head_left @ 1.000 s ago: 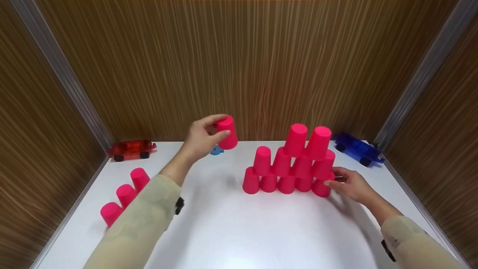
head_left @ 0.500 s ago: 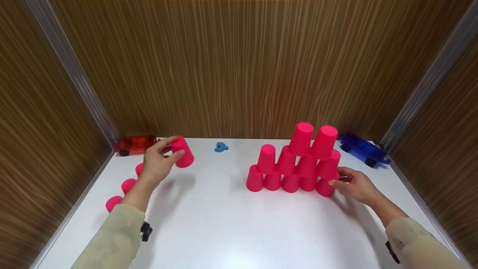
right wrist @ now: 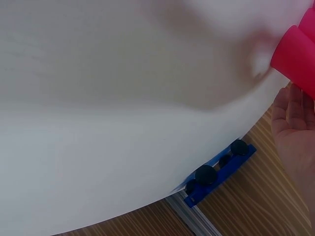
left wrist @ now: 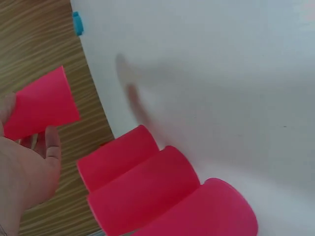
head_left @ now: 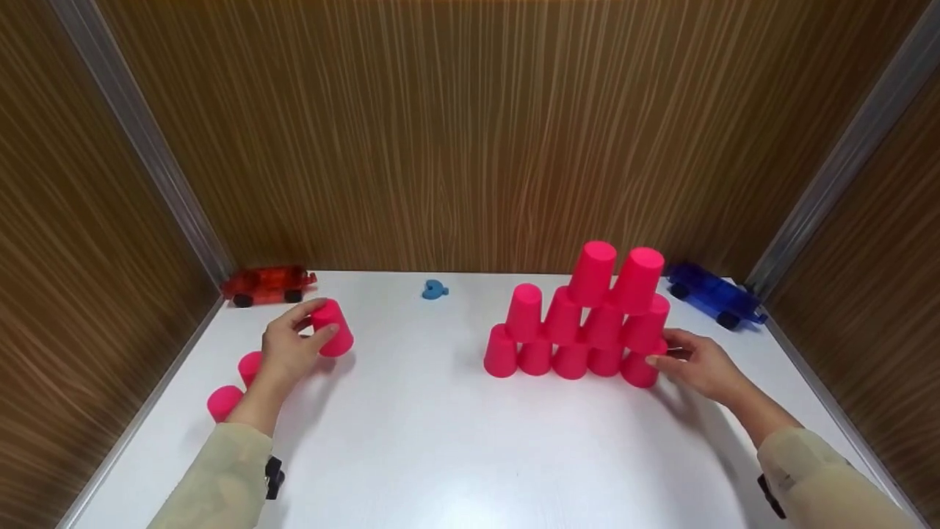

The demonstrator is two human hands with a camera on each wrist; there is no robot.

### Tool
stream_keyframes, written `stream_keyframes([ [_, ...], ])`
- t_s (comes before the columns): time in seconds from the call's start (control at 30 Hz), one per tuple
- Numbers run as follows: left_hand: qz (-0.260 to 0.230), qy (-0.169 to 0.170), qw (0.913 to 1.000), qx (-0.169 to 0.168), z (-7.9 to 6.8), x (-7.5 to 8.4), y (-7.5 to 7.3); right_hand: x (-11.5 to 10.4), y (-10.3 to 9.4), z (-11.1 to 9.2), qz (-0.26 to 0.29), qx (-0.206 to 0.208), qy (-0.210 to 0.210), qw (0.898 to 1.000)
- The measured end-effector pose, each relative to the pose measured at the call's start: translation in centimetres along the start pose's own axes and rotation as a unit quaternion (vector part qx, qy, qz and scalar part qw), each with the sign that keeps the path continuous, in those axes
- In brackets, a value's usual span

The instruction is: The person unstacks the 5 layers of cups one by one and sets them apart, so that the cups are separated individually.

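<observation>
My left hand (head_left: 290, 351) grips an upside-down pink cup (head_left: 335, 334) between thumb and fingers, over the left part of the table. Beside that wrist stand three more pink cups (left wrist: 142, 191), upside down in a row; the head view shows two, the other hidden behind the hand. On the right rises a tiered stack of upside-down pink cups (head_left: 604, 327), several in each of the lower two tiers and two on top. My right hand (head_left: 698, 367) holds the bottom tier's right-end cup (head_left: 637, 369), thumb in front and fingers behind.
A clear red toy car (head_left: 268, 286) stands at the back left of the white table (head_left: 455, 441). At the back right is a clear blue toy car (head_left: 714, 294), close behind the stack. A small blue fish-shaped piece (head_left: 434, 289) lies near the wood-grain back wall (head_left: 470, 147).
My left hand has carried its cup left and down, away from the stack towards the row of cups. The right hand stays at the bottom right-end cup, and the stack looks the same.
</observation>
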State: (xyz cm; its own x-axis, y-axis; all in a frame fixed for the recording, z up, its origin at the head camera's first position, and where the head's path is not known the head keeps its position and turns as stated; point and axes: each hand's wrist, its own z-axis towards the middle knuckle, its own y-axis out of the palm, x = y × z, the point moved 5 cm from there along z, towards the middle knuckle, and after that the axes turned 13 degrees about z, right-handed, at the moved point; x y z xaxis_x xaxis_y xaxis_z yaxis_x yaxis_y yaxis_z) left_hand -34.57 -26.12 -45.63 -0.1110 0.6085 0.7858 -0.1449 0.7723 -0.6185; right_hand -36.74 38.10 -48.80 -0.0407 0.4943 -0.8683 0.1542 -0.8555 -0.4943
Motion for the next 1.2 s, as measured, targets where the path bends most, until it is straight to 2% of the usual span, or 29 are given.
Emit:
stream_keyframes([
  [0.5, 0.005, -0.028, 0.9995, -0.009, 0.0, -2.1, 1.0, 0.1, 0.2, 0.0, -0.001, 0.000, 0.008, 1.000],
  [0.87, 0.016, -0.021, 0.9996, -0.009, 0.4, -2.8, 1.2, -0.2, 0.2, -0.2, 0.009, 0.004, -0.003, 1.000],
  [1.2, 0.023, -0.021, 0.9995, -0.011, 0.6, -3.0, 1.4, -0.1, 0.1, -0.2, 0.008, 0.003, 0.011, 1.000],
])
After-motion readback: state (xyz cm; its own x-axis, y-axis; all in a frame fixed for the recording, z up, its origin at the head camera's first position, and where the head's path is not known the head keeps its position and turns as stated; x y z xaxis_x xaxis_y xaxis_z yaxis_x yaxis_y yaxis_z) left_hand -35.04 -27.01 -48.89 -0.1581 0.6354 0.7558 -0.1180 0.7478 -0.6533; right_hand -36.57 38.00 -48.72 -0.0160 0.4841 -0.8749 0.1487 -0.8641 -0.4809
